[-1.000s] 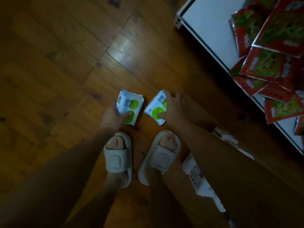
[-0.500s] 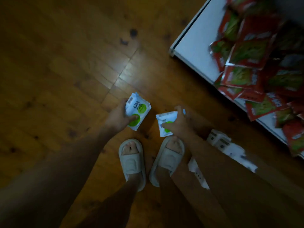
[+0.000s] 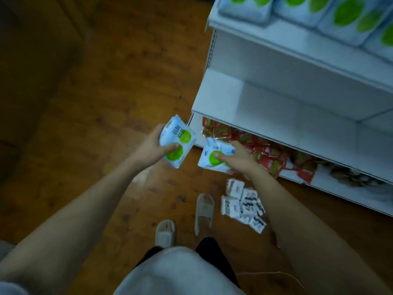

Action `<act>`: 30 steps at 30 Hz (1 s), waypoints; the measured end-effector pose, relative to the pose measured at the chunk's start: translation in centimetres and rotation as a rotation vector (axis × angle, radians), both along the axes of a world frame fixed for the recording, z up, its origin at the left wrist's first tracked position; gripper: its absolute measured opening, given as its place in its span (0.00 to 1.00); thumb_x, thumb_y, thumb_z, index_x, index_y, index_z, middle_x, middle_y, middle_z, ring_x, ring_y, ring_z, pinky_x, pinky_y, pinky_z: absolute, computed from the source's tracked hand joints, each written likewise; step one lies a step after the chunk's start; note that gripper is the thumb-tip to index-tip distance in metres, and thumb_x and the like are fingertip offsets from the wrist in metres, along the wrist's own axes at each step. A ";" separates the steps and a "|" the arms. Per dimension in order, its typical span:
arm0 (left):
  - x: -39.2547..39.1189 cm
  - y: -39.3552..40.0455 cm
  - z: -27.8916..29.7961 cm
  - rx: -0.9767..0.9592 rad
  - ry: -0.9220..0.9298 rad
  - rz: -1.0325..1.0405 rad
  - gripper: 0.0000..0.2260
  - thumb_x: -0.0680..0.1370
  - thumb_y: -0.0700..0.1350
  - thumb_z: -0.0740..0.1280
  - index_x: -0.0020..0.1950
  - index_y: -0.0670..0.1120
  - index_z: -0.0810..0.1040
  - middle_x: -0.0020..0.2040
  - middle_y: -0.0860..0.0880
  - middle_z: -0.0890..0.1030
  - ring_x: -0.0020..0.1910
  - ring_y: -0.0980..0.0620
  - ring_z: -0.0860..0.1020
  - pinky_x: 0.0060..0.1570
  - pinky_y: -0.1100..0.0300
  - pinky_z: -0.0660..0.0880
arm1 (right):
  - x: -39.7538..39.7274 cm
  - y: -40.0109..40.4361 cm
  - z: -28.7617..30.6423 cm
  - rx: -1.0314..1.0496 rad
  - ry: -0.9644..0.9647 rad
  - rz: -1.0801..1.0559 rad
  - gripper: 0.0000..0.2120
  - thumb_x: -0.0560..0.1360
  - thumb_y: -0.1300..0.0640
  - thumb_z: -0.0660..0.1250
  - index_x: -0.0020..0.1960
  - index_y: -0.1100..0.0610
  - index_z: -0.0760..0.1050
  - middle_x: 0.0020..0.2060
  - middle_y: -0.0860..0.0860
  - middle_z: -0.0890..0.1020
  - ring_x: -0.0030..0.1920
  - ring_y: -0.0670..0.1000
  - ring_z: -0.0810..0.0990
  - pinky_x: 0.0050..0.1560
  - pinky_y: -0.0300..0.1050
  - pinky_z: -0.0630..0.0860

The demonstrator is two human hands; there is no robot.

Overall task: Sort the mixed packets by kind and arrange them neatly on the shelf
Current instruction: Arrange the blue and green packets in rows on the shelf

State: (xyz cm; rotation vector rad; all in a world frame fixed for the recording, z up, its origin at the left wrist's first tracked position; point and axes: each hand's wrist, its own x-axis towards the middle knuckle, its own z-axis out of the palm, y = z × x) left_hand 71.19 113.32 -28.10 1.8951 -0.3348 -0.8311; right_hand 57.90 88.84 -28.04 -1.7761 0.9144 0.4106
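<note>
Seen from above, looking down the person's own body; nearest the camera, a pale shirt hem and two light slippers on a wooden floor; beside the right slipper, a small heap of white packets with black print lies on the floor. Two bare forearms reach forward. The left hand grips a white packet with green circles, thumb pressed on its front face, fingers curled behind its left edge, so the packet sticks up and to the right out of the grip; the right hand holds a second white and green packet, thumb on its green circle, fingers wrapped underneath, the packet lying to the left of the palm; the two packets are close together but apart. Beyond the hands stands a white shelf unit; its lowest shelf holds a jumble of red packets; the middle shelf shows bare white board; the top shelf carries a row of white and green packets, standing side by side.
</note>
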 end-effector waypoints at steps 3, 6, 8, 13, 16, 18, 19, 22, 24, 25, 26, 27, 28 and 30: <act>0.7 1.1 5.9 0.001 -0.083 -0.103 0.16 0.75 0.51 0.72 0.61 0.53 0.73 0.53 0.53 0.82 0.51 0.52 0.82 0.47 0.52 0.81 | -1.7 1.2 6.4 -0.070 -0.061 -0.042 0.19 0.70 0.47 0.77 0.54 0.54 0.73 0.42 0.49 0.80 0.36 0.47 0.79 0.26 0.41 0.76; 2.1 -0.2 11.9 -0.005 -0.188 -0.217 0.13 0.73 0.56 0.73 0.54 0.57 0.75 0.48 0.53 0.83 0.46 0.51 0.83 0.44 0.45 0.81 | -2.9 0.9 12.2 -0.201 -0.152 -0.110 0.20 0.67 0.47 0.79 0.48 0.55 0.74 0.41 0.54 0.82 0.32 0.49 0.80 0.23 0.38 0.72; 2.7 -2.0 16.0 -0.019 -0.262 -0.300 0.13 0.74 0.51 0.73 0.55 0.53 0.75 0.48 0.54 0.83 0.44 0.56 0.83 0.41 0.55 0.80 | -3.7 0.0 16.4 -0.302 -0.207 -0.146 0.21 0.65 0.46 0.80 0.47 0.56 0.74 0.39 0.53 0.81 0.34 0.50 0.80 0.27 0.41 0.76; 3.3 -6.7 24.6 -0.075 -0.423 -0.469 0.18 0.74 0.49 0.74 0.62 0.51 0.75 0.54 0.53 0.82 0.50 0.57 0.82 0.49 0.55 0.81 | -5.7 -2.7 25.4 -0.336 -0.373 -0.262 0.18 0.70 0.53 0.78 0.45 0.57 0.69 0.38 0.51 0.78 0.36 0.50 0.80 0.29 0.48 0.81; 3.3 -9.2 27.7 -0.035 -0.532 -0.519 0.22 0.72 0.55 0.74 0.64 0.55 0.74 0.55 0.54 0.82 0.51 0.55 0.82 0.51 0.49 0.81 | -7.4 -4.1 28.5 -0.390 -0.475 -0.300 0.18 0.70 0.53 0.76 0.52 0.57 0.71 0.43 0.51 0.79 0.40 0.51 0.80 0.31 0.47 0.79; 2.8 -10.9 29.4 0.040 -0.634 -0.535 0.25 0.72 0.61 0.72 0.66 0.58 0.71 0.56 0.54 0.81 0.51 0.54 0.81 0.50 0.48 0.80 | -8.6 -5.1 29.9 -0.389 -0.533 -0.305 0.18 0.71 0.54 0.76 0.56 0.52 0.72 0.47 0.51 0.79 0.41 0.53 0.80 0.32 0.47 0.80; 2.5 -11.8 30.1 0.089 -0.685 -0.537 0.27 0.72 0.62 0.70 0.68 0.58 0.69 0.59 0.53 0.80 0.53 0.52 0.80 0.51 0.50 0.79 | -9.3 -5.6 30.3 -0.386 -0.547 -0.291 0.18 0.72 0.55 0.76 0.57 0.50 0.73 0.48 0.51 0.80 0.42 0.53 0.80 0.33 0.47 0.80; 1.2 -14.7 31.7 0.196 -0.785 -0.543 0.31 0.76 0.61 0.68 0.76 0.56 0.62 0.69 0.50 0.74 0.62 0.47 0.76 0.57 0.52 0.76 | -10.9 -7.4 31.0 -0.404 -0.553 -0.245 0.14 0.72 0.56 0.75 0.55 0.51 0.75 0.46 0.51 0.82 0.42 0.53 0.82 0.35 0.48 0.80; 0.4 -16.6 32.4 0.186 -0.763 -0.591 0.30 0.77 0.57 0.69 0.76 0.55 0.61 0.72 0.50 0.71 0.66 0.47 0.73 0.63 0.51 0.73 | -11.7 -9.0 31.1 -0.459 -0.541 -0.226 0.14 0.70 0.54 0.77 0.52 0.52 0.77 0.45 0.52 0.84 0.45 0.54 0.84 0.45 0.54 0.82; 0.0 -17.4 32.6 0.177 -0.747 -0.621 0.29 0.77 0.54 0.69 0.75 0.53 0.63 0.72 0.49 0.70 0.67 0.48 0.72 0.64 0.51 0.73 | -12.0 -9.8 31.3 -0.480 -0.533 -0.220 0.14 0.68 0.53 0.78 0.51 0.53 0.78 0.45 0.51 0.84 0.46 0.54 0.84 0.49 0.56 0.81; -0.3 -18.1 32.7 0.174 -0.740 -0.643 0.28 0.77 0.52 0.70 0.74 0.52 0.64 0.71 0.49 0.71 0.65 0.48 0.73 0.63 0.52 0.73 | -12.3 -10.6 31.4 -0.502 -0.526 -0.206 0.16 0.68 0.51 0.78 0.51 0.53 0.78 0.45 0.50 0.84 0.46 0.52 0.84 0.50 0.57 0.81; -0.7 -18.6 32.8 0.175 -0.737 -0.650 0.27 0.77 0.49 0.71 0.73 0.51 0.66 0.69 0.48 0.72 0.62 0.49 0.74 0.62 0.53 0.74 | -12.4 -11.3 31.6 -0.527 -0.514 -0.183 0.16 0.67 0.50 0.78 0.51 0.52 0.78 0.45 0.49 0.84 0.46 0.51 0.84 0.50 0.56 0.81; -1.0 -19.2 32.8 0.173 -0.729 -0.646 0.26 0.76 0.48 0.71 0.73 0.50 0.67 0.66 0.48 0.73 0.60 0.49 0.75 0.60 0.54 0.75 | -12.5 -12.0 31.8 -0.547 -0.501 -0.157 0.16 0.67 0.49 0.78 0.51 0.51 0.78 0.45 0.48 0.84 0.45 0.50 0.83 0.49 0.55 0.81; -1.5 -20.1 32.7 0.169 -0.693 -0.615 0.25 0.76 0.45 0.72 0.71 0.50 0.68 0.62 0.49 0.74 0.56 0.50 0.76 0.57 0.55 0.77 | -12.6 -13.2 32.2 -0.570 -0.475 -0.110 0.15 0.68 0.48 0.78 0.48 0.51 0.75 0.44 0.48 0.83 0.43 0.49 0.83 0.45 0.51 0.81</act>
